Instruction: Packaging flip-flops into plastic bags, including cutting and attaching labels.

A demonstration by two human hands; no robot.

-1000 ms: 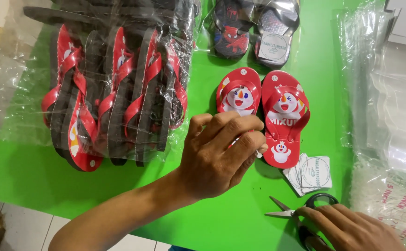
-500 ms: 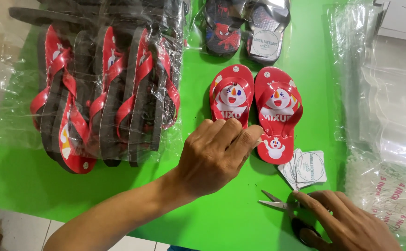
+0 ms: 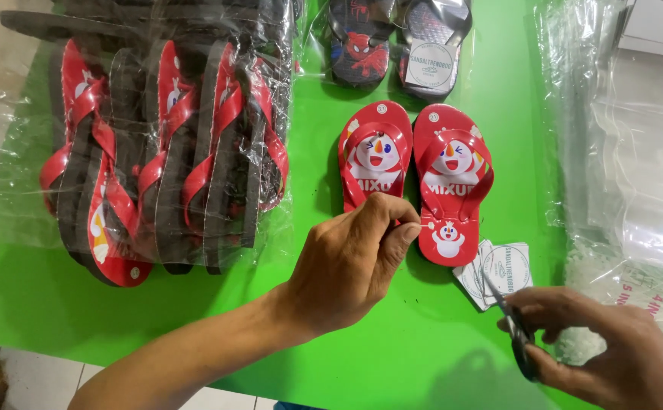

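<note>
- bright green table [image 3: 392, 357], kinda glossy
- pair of red kids' flip-flops [image 3: 415, 178] flat in the middle, side by side
- plastic-wrapped bundle of red and black flip-flops [image 3: 164, 152] on the left
- bagged dark pair [image 3: 396, 45] at the top
- small stack of round-print paper tags [image 3: 498, 269] just beside the red pair
- clear plastic bags [image 3: 627, 175] piled on the right
</note>
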